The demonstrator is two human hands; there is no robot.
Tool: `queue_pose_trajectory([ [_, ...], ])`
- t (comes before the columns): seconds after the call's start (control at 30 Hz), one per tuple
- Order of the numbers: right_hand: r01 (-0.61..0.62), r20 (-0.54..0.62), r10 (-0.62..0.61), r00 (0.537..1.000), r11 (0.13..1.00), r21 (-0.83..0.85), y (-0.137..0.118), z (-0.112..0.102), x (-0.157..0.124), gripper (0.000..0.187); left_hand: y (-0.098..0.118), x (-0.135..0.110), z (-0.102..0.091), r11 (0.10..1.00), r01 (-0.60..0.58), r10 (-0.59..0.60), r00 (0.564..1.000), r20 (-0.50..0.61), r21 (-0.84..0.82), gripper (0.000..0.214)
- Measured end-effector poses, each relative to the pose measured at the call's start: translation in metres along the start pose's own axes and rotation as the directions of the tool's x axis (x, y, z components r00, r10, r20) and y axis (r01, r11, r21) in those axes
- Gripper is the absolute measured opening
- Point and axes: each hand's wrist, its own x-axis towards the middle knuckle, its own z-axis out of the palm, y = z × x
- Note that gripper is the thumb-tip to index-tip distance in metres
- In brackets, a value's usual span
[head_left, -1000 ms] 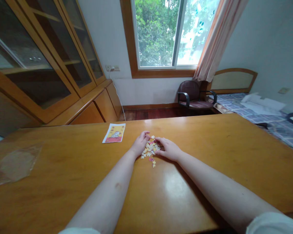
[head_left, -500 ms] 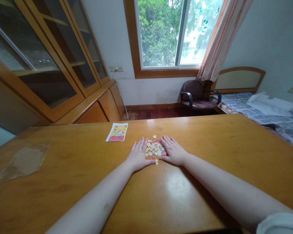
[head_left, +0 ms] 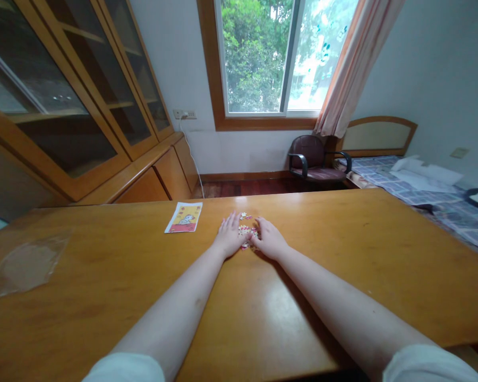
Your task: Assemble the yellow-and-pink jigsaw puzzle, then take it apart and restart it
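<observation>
A small heap of jigsaw puzzle pieces (head_left: 246, 231) in white, pink and yellow lies on the wooden table (head_left: 239, 318). My left hand (head_left: 229, 236) presses against its left side, fingers stretched out. From the right, my right hand (head_left: 269, 237) cups the heap with curved, parted fingers; its thumb comes close to the left thumb. Both hands touch the pieces without gripping any that I can see. A few pieces lie just beyond the fingertips. To the left of my left hand is a picture card (head_left: 184, 217) showing a white animal on yellow and red.
A clear plastic bag (head_left: 27, 265) lies flat at the table's left. Glass-door cabinets (head_left: 83, 95) stand along the left wall. Past the far table edge are an office chair (head_left: 316, 159) and a bed (head_left: 454, 201) with papers on it.
Both hands have moved closer together, squeezing the puzzle pieces into a narrower, thicker heap. My right hand has curled its fingers more. The view has shifted slightly.
</observation>
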Motion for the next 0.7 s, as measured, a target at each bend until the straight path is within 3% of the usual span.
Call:
queue_pose_trajectory([
  [0.1,0.060,0.062,-0.055,0.997,0.994,-0.087,-0.002,0.004,0.012,0.096,0.003,0.020,0.001,0.998,0.040,-0.041,0.999,0.023,0.042,0.075],
  [0.2,0.107,0.116,-0.093,0.989,0.987,-0.123,-0.004,0.007,0.024,0.104,0.007,0.037,0.001,0.999,-0.035,0.033,0.996,0.086,0.014,0.057],
  [0.27,0.131,0.124,-0.116,0.986,0.984,-0.120,-0.006,0.009,0.028,0.098,0.008,0.041,0.001,0.999,-0.039,0.039,0.996,0.080,-0.002,0.051],
  [0.37,0.144,0.081,-0.136,0.987,0.985,-0.098,-0.008,0.012,0.027,0.072,0.011,0.034,0.002,0.998,-0.041,0.043,0.998,0.051,-0.047,0.049],
  [0.47,0.064,0.010,-0.063,0.998,0.994,-0.093,-0.012,0.017,0.023,0.047,0.018,0.021,0.007,0.996,0.010,-0.009,1.000,0.007,-0.094,0.048],
  [0.57,-0.028,-0.021,0.026,0.999,0.995,-0.095,-0.015,0.021,0.024,0.043,0.030,0.015,0.016,0.982,0.115,-0.124,0.991,-0.053,-0.147,0.052],
  [0.7,-0.061,-0.022,0.059,0.998,0.994,-0.086,-0.014,0.021,0.031,0.042,0.039,0.021,0.027,0.941,0.217,-0.247,0.965,-0.088,-0.261,0.055],
])
